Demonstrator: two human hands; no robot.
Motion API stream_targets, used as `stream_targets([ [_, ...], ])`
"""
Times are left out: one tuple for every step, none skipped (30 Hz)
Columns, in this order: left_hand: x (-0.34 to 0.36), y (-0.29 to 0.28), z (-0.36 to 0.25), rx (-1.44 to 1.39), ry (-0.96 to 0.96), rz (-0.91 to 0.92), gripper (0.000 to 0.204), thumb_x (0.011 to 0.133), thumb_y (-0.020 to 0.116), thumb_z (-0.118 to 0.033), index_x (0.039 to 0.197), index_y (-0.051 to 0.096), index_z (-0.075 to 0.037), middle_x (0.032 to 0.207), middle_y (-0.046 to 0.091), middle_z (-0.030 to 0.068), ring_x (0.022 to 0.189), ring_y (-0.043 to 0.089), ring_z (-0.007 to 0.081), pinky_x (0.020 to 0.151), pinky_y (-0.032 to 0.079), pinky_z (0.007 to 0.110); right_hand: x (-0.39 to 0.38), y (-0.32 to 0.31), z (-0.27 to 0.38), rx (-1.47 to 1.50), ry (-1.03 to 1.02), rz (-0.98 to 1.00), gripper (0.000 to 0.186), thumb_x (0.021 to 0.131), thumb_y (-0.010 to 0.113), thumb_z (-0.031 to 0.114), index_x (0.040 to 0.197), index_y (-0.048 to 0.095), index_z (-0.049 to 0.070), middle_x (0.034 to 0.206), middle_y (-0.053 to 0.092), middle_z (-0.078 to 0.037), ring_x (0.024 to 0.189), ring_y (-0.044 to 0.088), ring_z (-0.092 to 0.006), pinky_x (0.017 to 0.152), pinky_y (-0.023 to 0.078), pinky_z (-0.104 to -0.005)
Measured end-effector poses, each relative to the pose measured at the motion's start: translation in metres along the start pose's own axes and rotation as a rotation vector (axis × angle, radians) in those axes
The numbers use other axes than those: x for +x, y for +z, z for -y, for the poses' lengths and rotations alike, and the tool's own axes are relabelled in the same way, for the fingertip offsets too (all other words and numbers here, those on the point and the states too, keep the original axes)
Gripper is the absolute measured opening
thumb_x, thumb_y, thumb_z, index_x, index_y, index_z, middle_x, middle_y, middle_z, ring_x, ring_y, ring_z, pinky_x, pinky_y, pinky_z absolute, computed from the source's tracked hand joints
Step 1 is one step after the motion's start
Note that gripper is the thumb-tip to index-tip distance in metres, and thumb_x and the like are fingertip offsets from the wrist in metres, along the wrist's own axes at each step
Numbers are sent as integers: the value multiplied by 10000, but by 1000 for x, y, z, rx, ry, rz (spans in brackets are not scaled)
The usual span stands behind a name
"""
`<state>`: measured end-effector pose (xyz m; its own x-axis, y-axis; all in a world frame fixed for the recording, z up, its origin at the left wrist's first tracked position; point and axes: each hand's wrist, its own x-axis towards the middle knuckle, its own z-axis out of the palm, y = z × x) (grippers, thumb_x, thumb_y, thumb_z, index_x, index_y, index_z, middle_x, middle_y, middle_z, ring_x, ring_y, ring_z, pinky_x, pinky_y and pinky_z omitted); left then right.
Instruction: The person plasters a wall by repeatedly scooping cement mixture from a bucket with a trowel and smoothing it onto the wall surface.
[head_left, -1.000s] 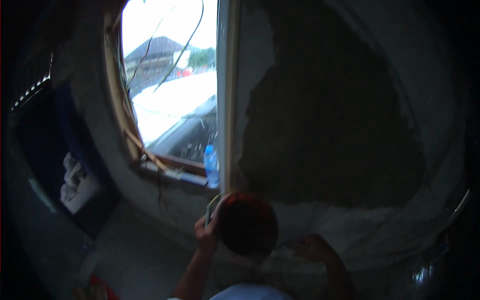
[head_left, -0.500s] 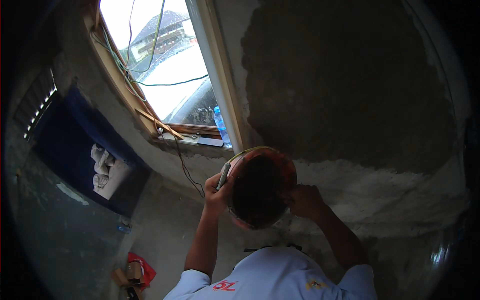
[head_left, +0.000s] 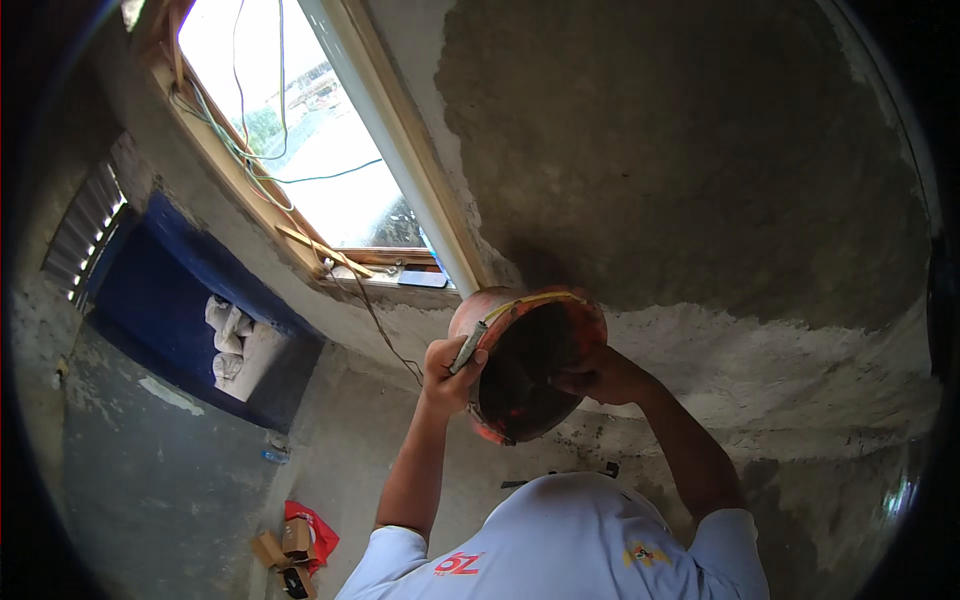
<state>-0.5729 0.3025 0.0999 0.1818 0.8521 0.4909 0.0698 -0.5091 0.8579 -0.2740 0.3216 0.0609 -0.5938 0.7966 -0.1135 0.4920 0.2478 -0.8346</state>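
An orange-red bucket [head_left: 470,310] is tilted in front of the wall, its dark, smeared inside facing me. My left hand [head_left: 448,375] is closed at its left rim, with a grey grip [head_left: 467,347] under the thumb. A yellow handle [head_left: 545,298] runs along the upper rim from there. My right hand [head_left: 600,378] reaches over the right rim, its fingers curled at the mouth. What those fingers hold, if anything, is lost in the shadow.
A large dark patch of damp plaster [head_left: 690,160] covers the wall ahead. Left of it is a wood-framed window [head_left: 440,180] with loose cables [head_left: 240,150] and a flat grey object [head_left: 422,279] on the sill. Cardboard boxes [head_left: 297,540] and a red bag [head_left: 322,535] lie on the floor.
The bucket has tilted, showing more of its outer side, and its mouth has turned rightward. My right hand has moved farther into the mouth. The view has shifted and brightened.
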Motion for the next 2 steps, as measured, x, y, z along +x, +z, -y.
stream_targets([
  [-1, 1, -1, -32, 6, -11, 389, 955, 660, -82, 665, 406, -33, 591, 326, -33, 525, 291, 96, 484, 232, 330, -4, -1, 11, 146, 116, 24, 439, 933, 732, 464, 1271, 730, 183, 1016, 758, -118, 853, 737, -272, 773, 584, -391],
  [1, 4, 1, -67, 14, -18, 389, 961, 662, -93, 669, 413, -27, 587, 333, -33, 520, 291, 99, 482, 233, 331, -10, -1, 22, 290, 233, 45, 460, 940, 721, 471, 1258, 736, 138, 1055, 763, -131, 883, 745, -283, 799, 591, -389],
])
